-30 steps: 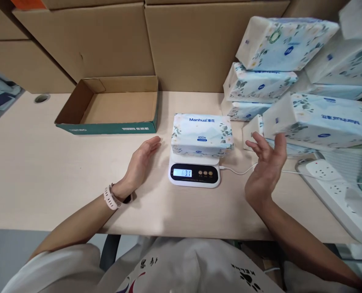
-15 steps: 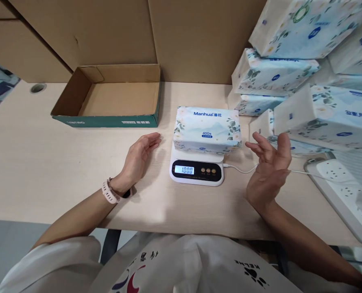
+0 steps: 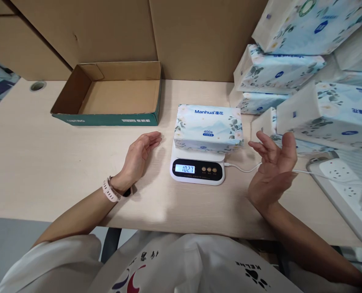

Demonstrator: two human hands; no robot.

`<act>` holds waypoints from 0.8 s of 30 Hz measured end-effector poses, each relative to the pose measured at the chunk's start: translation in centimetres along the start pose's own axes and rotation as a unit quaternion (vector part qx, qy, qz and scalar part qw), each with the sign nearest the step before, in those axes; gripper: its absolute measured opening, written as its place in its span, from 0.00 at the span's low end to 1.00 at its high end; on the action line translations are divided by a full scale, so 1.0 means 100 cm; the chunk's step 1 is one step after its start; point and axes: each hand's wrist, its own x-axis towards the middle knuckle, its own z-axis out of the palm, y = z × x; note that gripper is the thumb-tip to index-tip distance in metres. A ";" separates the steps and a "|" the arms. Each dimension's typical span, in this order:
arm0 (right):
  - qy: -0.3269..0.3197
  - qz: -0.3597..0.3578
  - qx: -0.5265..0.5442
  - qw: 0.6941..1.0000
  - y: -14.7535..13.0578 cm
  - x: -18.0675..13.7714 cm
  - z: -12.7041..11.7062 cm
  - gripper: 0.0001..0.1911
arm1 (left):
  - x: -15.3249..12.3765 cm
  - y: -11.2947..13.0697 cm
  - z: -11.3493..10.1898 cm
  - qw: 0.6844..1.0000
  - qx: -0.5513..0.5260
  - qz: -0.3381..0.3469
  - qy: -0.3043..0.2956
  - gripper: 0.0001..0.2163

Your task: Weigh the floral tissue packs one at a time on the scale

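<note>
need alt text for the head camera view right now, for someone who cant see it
A Manhua tissue pack sits on a white digital scale reading 102.7, the person's left hand and right hand open on either side, touching neither. Beyond the left hand stands an open cardboard box; more packs are stacked at right.

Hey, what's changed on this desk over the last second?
The display on the scale climbed from 100.0 half a second ago to 102.7; the reading before that is blurred. The camera view shifted. Nothing was taken hold of or let go. The tissue pack stayed on the scale, the left hand and right hand stayed open beside it without touching, and the open box stayed put.
</note>
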 end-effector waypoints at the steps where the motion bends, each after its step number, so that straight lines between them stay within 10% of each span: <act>1: -0.001 -0.002 0.001 1.000 0.000 0.000 0.000 0.34 | 0.000 0.000 0.000 1.000 0.000 0.000 0.001 0.16; 24: -0.010 -0.022 -0.002 1.000 -0.003 0.000 -0.001 0.33 | -0.001 -0.001 0.000 1.000 0.001 0.006 0.008 0.16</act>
